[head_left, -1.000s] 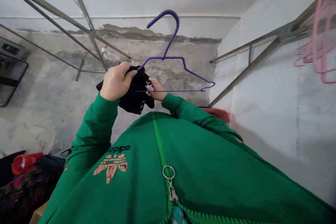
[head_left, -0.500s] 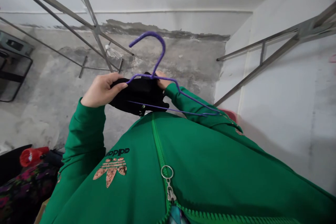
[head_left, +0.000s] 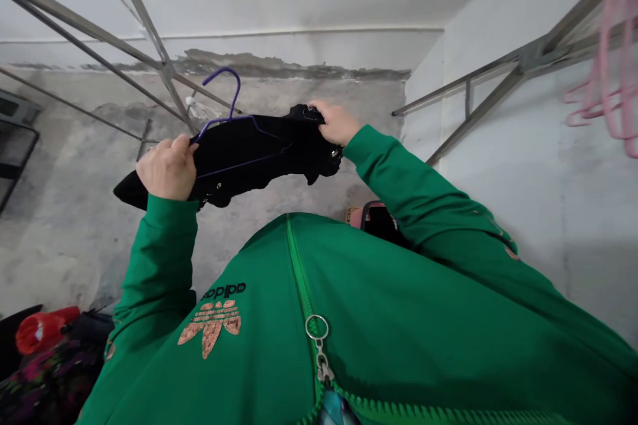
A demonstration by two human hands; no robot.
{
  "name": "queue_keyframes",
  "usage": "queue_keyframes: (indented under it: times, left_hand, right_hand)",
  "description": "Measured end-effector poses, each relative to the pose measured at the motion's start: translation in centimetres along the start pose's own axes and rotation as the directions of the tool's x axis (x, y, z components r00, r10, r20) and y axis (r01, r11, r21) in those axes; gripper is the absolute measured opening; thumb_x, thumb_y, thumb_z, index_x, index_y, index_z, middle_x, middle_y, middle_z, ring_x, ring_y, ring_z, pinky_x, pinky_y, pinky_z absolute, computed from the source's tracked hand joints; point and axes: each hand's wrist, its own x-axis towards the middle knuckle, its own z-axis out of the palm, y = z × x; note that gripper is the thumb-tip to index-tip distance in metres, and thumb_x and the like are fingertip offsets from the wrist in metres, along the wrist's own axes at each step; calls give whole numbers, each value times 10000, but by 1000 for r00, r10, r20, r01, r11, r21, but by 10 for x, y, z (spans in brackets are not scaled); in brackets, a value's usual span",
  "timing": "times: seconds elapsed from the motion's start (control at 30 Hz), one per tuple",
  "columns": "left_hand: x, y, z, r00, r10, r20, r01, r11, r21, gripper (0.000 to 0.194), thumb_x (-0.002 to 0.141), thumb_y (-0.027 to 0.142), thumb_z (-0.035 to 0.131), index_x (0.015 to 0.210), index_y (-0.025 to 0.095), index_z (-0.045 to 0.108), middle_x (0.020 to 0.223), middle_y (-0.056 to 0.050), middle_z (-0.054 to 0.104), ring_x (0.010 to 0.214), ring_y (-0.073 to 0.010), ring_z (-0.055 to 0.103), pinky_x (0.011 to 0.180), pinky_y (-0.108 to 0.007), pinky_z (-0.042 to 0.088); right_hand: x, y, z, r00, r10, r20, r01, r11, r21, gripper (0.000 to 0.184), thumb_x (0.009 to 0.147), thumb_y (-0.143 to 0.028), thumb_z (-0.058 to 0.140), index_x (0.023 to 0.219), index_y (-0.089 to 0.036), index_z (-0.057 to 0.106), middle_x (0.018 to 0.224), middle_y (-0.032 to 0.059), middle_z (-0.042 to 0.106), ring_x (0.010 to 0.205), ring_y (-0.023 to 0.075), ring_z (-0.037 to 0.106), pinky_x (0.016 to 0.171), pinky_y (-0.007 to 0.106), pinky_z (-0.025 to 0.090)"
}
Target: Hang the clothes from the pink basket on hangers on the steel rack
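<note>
Stretched between my two hands is a black garment (head_left: 269,146) with small shiny buttons along its lower edge. A purple hanger (head_left: 238,89) lies across it, its hook standing up and its right arm against the cloth. My left hand (head_left: 168,166) is closed around the hanger's left shoulder together with the cloth. At the garment's other end, my right hand (head_left: 336,123) grips a bunched edge of the fabric. The hanger's left tip is hidden under my left hand.
Metal rack bars (head_left: 167,70) cross on the left, with another metal frame (head_left: 518,66) at the right wall. Pink hangers (head_left: 618,73) hang at the far right. A red item (head_left: 44,329) and flowered cloth (head_left: 44,372) lie lower left.
My right hand has come out from behind the hanger and moved right, drawing the garment out wide. The hanger has shifted left and now lies against the cloth.
</note>
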Motion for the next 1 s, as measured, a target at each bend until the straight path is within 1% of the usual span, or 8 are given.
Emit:
queue_keyframes:
  times: [0.23, 0.43, 0.53, 0.6, 0.63, 0.77, 0.93, 1.0]
  left_hand:
    - [13, 3, 9, 986, -52, -158, 45, 998, -48, 328, 899, 465, 381, 965, 264, 631, 844, -66, 595, 894, -279, 550, 712, -387, 367]
    - [21, 7, 24, 983, -16, -180, 28, 997, 69, 492, 943, 479, 251, 1034, 188, 637, 924, -153, 586, 911, -321, 575, 760, -447, 390]
    - [24, 1, 30, 977, -21, -210, 24, 1000, 9, 444, 936, 483, 291, 1038, 223, 637, 887, -121, 579, 900, -288, 576, 772, -418, 391]
    - [25, -4, 33, 975, -14, -222, 4, 999, -44, 396, 926, 470, 339, 1051, 237, 633, 864, -106, 575, 897, -274, 571, 781, -401, 386]
    - [25, -6, 34, 975, -3, -223, -12, 998, -67, 377, 921, 461, 360, 1058, 238, 631, 858, -105, 576, 899, -272, 568, 786, -398, 383]
    - [25, -7, 35, 973, 46, -227, -76, 989, -127, 346, 910, 427, 397, 1074, 230, 628, 859, -111, 585, 910, -277, 563, 810, -398, 379]
    - [30, 2, 26, 959, 132, -251, -168, 978, -126, 297, 915, 363, 396, 1068, 242, 620, 897, -105, 594, 951, -270, 562, 849, -393, 389]
    - [31, 4, 22, 960, 166, -224, -190, 977, -91, 265, 892, 288, 418, 1073, 246, 606, 990, -121, 592, 1022, -290, 536, 881, -421, 379]
  right_hand:
    - [-16, -24, 13, 991, 101, 85, -90, 989, -116, 580, 803, -139, 486, 1376, -134, 397, 1145, 174, 644, 986, 320, 621, 834, 474, 501]
    - [-33, -43, 11, 988, 139, -70, -147, 981, -124, 522, 805, -230, 516, 1309, -108, 460, 996, 177, 688, 883, 325, 644, 736, 442, 506]
    - [-55, -59, 1, 987, 18, 162, 4, 991, -133, 503, 797, -326, 581, 1254, -124, 528, 958, 152, 703, 827, 297, 656, 697, 387, 506]
    - [-65, -63, -9, 934, -155, 323, 179, 983, -47, 441, 817, -389, 579, 1201, -173, 588, 927, 104, 715, 820, 261, 662, 704, 352, 508]
    - [-66, -63, -16, 930, -218, 298, 228, 974, -1, 404, 842, -401, 549, 1184, -193, 605, 939, 87, 715, 842, 247, 661, 727, 346, 511]
    - [-43, -47, -34, 952, -283, -118, 289, 957, 30, 446, 862, -387, 518, 1253, -176, 567, 1193, 113, 632, 1102, 275, 583, 945, 437, 467]
    - [-20, -44, -28, 921, -383, 70, 362, 910, 203, 343, 870, -355, 467, 1081, -157, 651, 1036, 91, 690, 958, 243, 634, 882, 413, 503]
    - [-24, -51, -24, 939, -341, 37, 324, 917, 233, 318, 883, -347, 433, 999, -174, 673, 960, 67, 706, 885, 226, 651, 821, 376, 521]
